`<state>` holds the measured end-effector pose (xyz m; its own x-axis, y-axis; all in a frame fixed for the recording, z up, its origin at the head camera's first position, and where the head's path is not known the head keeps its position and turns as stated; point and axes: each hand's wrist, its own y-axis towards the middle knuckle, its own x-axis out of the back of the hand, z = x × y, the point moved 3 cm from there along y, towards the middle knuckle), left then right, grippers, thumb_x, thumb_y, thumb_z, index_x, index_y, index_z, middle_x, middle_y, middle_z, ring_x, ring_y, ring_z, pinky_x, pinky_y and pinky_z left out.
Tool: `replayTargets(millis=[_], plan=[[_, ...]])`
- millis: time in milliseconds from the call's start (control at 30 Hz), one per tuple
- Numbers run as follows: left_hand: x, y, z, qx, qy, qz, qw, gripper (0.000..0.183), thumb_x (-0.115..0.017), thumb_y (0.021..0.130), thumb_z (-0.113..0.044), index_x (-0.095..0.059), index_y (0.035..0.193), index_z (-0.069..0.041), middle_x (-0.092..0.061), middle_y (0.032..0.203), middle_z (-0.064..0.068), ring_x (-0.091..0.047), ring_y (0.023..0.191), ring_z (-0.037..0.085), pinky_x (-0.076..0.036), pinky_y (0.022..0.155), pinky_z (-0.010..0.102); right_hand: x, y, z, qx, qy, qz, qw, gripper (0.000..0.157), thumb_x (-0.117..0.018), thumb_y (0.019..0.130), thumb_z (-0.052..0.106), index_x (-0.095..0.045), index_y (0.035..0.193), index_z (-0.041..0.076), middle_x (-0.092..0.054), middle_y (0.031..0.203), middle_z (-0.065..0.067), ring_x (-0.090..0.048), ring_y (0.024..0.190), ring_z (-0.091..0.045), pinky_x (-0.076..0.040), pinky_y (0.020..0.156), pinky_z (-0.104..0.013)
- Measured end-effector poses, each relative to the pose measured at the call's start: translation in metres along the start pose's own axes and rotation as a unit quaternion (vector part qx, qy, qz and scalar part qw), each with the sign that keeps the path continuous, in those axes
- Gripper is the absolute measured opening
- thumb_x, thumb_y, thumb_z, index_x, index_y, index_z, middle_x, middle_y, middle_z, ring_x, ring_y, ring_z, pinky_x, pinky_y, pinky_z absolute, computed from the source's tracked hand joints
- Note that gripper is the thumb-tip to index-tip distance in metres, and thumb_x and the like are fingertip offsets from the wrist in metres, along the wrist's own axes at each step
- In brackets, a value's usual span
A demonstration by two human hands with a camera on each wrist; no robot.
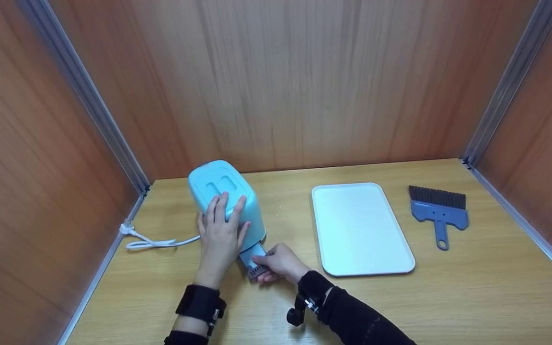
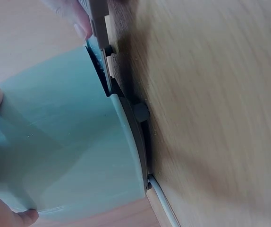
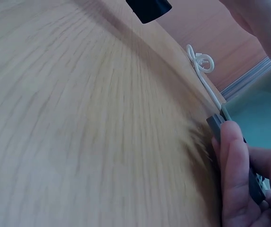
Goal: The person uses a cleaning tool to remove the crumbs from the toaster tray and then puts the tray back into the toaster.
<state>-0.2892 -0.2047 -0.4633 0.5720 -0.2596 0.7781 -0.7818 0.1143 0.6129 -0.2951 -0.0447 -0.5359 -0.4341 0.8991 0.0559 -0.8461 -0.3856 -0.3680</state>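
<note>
A light blue toaster (image 1: 253, 218) stands on the table, its two-slotted top facing up. My left hand (image 1: 220, 237) rests on it with fingers spread over the top, and the thumb lies along the right edge. From the low front of the toaster sticks out a crumb tray (image 1: 252, 256) with a dark vented end; small crumbs show on it in the left wrist view. My right hand (image 1: 283, 263) pinches the tray's outer end between thumb and fingers. In the right wrist view the fingers (image 3: 234, 165) close round that dark end (image 3: 215, 124), low over the table.
A white cord (image 1: 154, 243) runs left from the toaster and lies looped by the left wall. To the right lies a white tray (image 1: 360, 230), and farther right a blue brush (image 1: 440, 215) with dark bristles. Wood-grain walls (image 1: 300, 86) enclose the table.
</note>
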Motion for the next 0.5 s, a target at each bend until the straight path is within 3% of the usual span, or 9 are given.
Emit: replayTargets(millis=[500], plan=[[-0.001, 0.0, 0.0, -0.002, 0.001, -0.004, 1.0, 0.059, -0.069, 0.105, -0.04, -0.047, 0.16, -0.032, -0.038, 0.167, 0.02, -0.03, 0.155, 0.044, -0.032, 0.119, 0.082, 0.003, -0.011, -0.007, 0.016, 0.0, 0.026, 1.0, 0.027, -0.07, 0.106, 0.02, -0.073, 0.098, -0.006, -0.075, 0.069, -0.008, -0.068, 0.052, -0.007, -0.056, 0.048, -0.015]])
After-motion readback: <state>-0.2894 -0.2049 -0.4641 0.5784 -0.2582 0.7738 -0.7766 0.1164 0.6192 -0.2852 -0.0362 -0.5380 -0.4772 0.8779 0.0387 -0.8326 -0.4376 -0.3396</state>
